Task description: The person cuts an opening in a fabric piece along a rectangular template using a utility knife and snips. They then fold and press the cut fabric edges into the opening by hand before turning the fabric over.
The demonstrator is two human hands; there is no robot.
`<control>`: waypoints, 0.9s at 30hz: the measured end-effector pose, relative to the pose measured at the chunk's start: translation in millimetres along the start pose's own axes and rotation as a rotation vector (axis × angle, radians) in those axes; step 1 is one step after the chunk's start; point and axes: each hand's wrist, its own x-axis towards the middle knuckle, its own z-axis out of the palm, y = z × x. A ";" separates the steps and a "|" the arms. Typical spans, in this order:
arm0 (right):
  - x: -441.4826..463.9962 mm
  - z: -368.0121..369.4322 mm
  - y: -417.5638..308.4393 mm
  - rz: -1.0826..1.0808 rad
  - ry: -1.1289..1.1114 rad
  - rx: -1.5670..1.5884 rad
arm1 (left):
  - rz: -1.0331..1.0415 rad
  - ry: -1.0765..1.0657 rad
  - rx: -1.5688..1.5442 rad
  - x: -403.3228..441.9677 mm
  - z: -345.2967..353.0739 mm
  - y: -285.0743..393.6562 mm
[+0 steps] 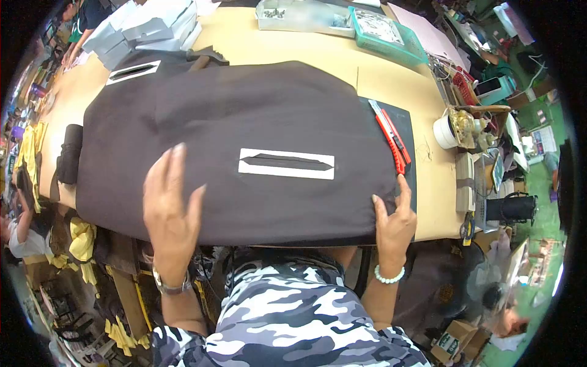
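No text legible; print on dark label (448,345) of cardboard box (467,332) too small.

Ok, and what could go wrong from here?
The red cutter lies along the edge of the dark fabric, near the right hand: if its blade is out, it might nick skin or cloth. The fabric could also wrinkle if pulled unevenly, perhaps skewing the white strip on top.
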 end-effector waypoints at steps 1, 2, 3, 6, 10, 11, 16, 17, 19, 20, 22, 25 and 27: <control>4.0 -8.3 -1.9 0.108 -0.100 -0.087 | 0.103 -0.019 -0.104 10.2 1.6 9.9; 6.8 -8.0 0.8 0.005 -0.027 -0.187 | 0.198 -0.088 -0.209 20.0 4.0 22.2; 10.3 -6.5 3.7 -0.099 0.046 -0.285 | 0.335 -0.151 -0.236 29.0 8.3 32.9; 21.8 -4.4 -13.5 -0.327 0.118 -0.251 | 0.656 -0.326 -0.319 44.5 47.2 54.0; 29.5 23.2 -42.7 -0.443 -0.155 0.343 | 0.632 -0.485 -0.318 64.2 96.1 65.7; 31.9 35.4 -44.8 -0.466 -0.169 0.450 | 0.579 -0.467 -0.376 65.4 105.3 65.6; 34.5 57.7 -34.7 -0.365 -0.234 0.576 | 0.392 -0.489 -0.637 66.7 123.5 62.0; 34.0 59.5 -33.9 -0.369 -0.242 0.567 | 0.390 -0.512 -0.613 66.2 124.7 61.4; 36.5 58.3 -32.2 -0.388 -0.227 0.543 | 0.411 -0.534 -0.563 68.9 123.0 64.9; 36.8 56.2 -33.4 -0.380 -0.241 0.553 | 0.444 -0.512 -0.541 67.2 125.0 64.9; 36.2 55.5 -35.0 -0.387 -0.217 0.546 | 0.525 -0.431 -0.509 61.5 127.5 65.7; 35.7 55.0 -35.9 -0.380 -0.213 0.567 | 0.600 -0.348 -0.429 55.7 123.3 67.6; 35.1 53.2 -36.8 -0.377 -0.211 0.557 | 0.588 -0.390 -0.426 54.8 118.5 65.6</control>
